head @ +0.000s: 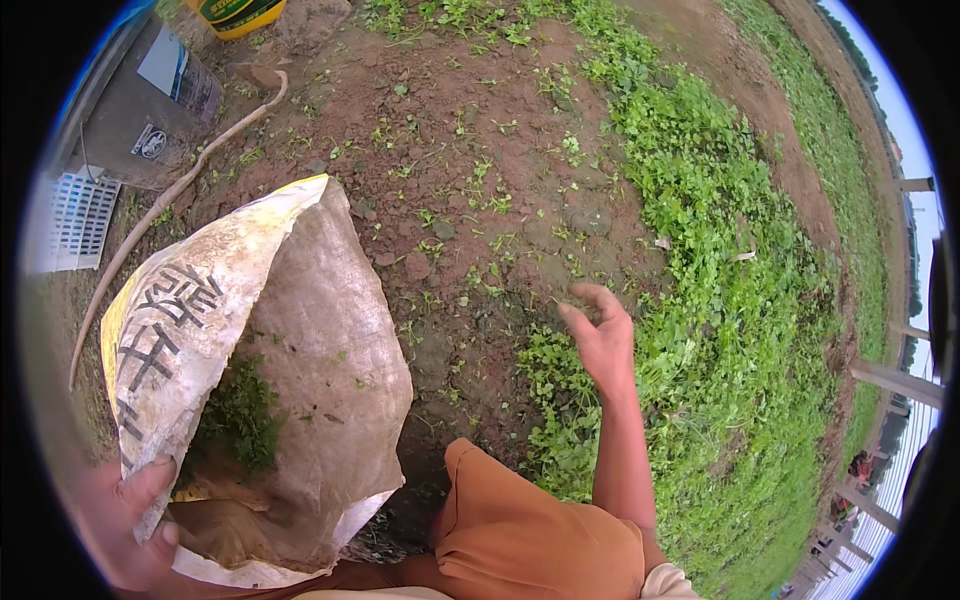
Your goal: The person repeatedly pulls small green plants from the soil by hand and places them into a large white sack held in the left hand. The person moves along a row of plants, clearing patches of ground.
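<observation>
My left hand grips the rim of a dirty white woven sack that bears large dark handwriting. The sack's mouth gapes towards me, and a clump of green leafy plants lies inside. My right hand is over the soil at the edge of the plant bed, thumb and fingers apart, with nothing plainly seen between them. Low green leafy plants grow densely to its right. Small seedlings are scattered over the brown soil ahead.
A long wooden-handled tool lies on the ground left of the sack. Beyond it stand a grey bucket, a white plastic basket and a yellow-green container. Concrete posts rise at the far right. My bent knee is between my arms.
</observation>
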Available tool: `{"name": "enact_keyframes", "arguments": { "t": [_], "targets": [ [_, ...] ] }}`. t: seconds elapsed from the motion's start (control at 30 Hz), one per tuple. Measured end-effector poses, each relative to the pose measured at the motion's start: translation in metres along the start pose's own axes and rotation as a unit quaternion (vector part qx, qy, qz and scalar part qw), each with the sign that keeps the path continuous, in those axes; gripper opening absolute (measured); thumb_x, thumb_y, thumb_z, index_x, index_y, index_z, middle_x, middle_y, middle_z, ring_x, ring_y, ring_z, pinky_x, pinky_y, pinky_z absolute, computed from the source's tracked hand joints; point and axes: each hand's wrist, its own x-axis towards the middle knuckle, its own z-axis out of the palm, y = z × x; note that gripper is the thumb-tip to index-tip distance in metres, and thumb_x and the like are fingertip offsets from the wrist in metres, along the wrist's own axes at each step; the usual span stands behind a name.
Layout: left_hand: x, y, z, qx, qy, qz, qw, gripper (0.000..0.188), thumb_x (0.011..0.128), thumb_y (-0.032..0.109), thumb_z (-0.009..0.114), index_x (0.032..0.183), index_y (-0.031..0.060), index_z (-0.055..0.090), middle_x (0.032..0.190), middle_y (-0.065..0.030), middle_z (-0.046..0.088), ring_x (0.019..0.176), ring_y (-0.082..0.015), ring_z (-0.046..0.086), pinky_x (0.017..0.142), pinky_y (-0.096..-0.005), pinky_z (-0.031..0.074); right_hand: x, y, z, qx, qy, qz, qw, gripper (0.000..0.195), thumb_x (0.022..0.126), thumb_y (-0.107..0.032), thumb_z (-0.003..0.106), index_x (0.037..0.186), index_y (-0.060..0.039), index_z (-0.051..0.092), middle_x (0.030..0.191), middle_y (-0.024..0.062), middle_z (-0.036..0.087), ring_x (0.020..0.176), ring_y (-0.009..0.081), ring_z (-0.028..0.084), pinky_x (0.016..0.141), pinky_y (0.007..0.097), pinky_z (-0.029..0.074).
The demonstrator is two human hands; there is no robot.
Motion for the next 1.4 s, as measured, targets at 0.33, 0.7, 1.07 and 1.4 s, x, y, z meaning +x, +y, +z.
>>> {"name": "enact_keyframes", "arguments": {
  "t": [0.33, 0.7, 1.07, 1.4],
  "targets": [
    [-0.010, -0.004, 0.009, 0.069, 0.070, 0.011, 0.995, 0.044, 0.079, 0.024, 0.062, 0.109, -0.0080, 0.059, 0.107, -0.0252, 0.054, 0.085, -0.0290, 0.059, 0.075, -0.0344, 0.046, -0.028, 0.088, -0.033, -0.257, -0.001, -0.067, 0.964, 0.051, 0.065, 0.006, 0.060, 0.112, -0.0110, 0.058, 0.093, 0.0108, 0.051, 0.082, 0.0325, 0.055, 0.074, 0.0366, 0.047],
    [0.000, 0.001, 0.004, -0.004, 0.007, 0.026, 1.000, 0.048, 0.078, 0.020, 0.061, 0.120, -0.0023, 0.054, 0.109, -0.0202, 0.057, 0.095, -0.0273, 0.055, 0.083, -0.0335, 0.040, 0.006, 0.097, -0.051, -0.153, 0.051, -0.023, 0.987, 0.031, 0.074, 0.002, 0.062, 0.105, -0.0012, 0.059, 0.085, 0.0115, 0.060, 0.065, 0.0227, 0.056, 0.058, 0.0343, 0.046],
    [0.005, 0.019, 0.013, 0.042, 0.043, -0.007, 0.998, 0.046, 0.075, 0.014, 0.061, 0.118, -0.0026, 0.056, 0.111, -0.0201, 0.057, 0.100, -0.0279, 0.053, 0.089, -0.0332, 0.037, 0.016, 0.113, -0.034, 0.309, 0.318, 0.117, 0.889, 0.022, 0.084, -0.014, 0.063, 0.098, 0.0007, 0.053, 0.076, 0.0037, 0.056, 0.065, 0.0124, 0.052, 0.053, 0.0253, 0.043],
    [-0.013, 0.023, 0.014, 0.076, 0.104, -0.040, 0.991, 0.048, 0.075, 0.015, 0.061, 0.119, -0.0032, 0.056, 0.109, -0.0170, 0.059, 0.098, -0.0262, 0.053, 0.087, -0.0330, 0.037, -0.071, 0.018, -0.003, 0.018, -0.118, 0.008, 0.993, 0.034, 0.073, -0.012, 0.072, 0.101, -0.0021, 0.055, 0.096, 0.0146, 0.058, 0.077, 0.0211, 0.062, 0.065, 0.0309, 0.051]
  ]
}}
